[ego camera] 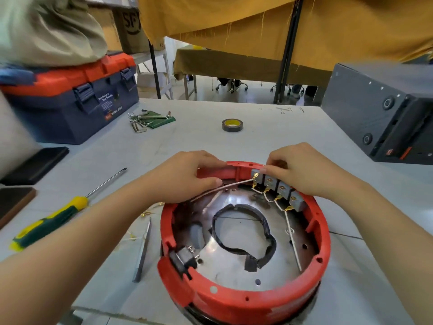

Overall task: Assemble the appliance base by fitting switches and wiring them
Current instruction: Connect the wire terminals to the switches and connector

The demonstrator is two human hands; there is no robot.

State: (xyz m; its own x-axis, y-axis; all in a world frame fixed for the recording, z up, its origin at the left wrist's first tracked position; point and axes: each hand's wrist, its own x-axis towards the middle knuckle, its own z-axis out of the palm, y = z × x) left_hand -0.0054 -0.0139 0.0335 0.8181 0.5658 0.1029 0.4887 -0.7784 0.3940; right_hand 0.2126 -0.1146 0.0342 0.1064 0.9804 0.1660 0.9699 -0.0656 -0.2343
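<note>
With the red appliance base [246, 299] on the tabletop [269, 127], the left hand [187, 177] pinches a white wire [222, 187] and the right hand [302, 170] grasps the first switch [256, 178] at the base's far rim, so tugging could likely pull the terminal loose.

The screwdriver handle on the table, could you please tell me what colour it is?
Green and yellow; the screwdriver handle shows best in the head view.

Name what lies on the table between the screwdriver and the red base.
In the head view, tweezers lie between the screwdriver and the red base, with small brass terminals and wire scraps nearby.
</note>
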